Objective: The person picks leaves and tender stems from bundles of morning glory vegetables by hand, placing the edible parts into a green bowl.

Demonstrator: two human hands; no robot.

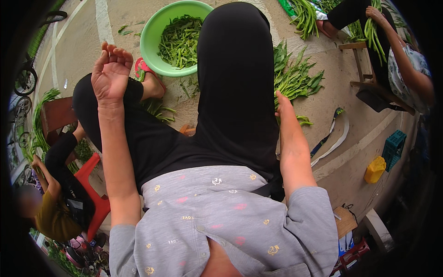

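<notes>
My left hand is raised over my left knee, palm up. Its fingers are loosely bent and nothing lies in it. On the right, my right hand hangs beside my thigh, next to a pile of long-stemmed leafy greens on the ground. It shows edge-on with its fingers stretched, some hidden by my leg, and I see nothing held in it. Beyond my knees stands a light green basin, and in it are cut green stems and leaves. My right knee covers part of the basin's right side.
A person at the far right holds green stems; another at the left sits by a red plastic chair. A strap lies on the concrete. Further right are a yellow plastic container and a teal crate.
</notes>
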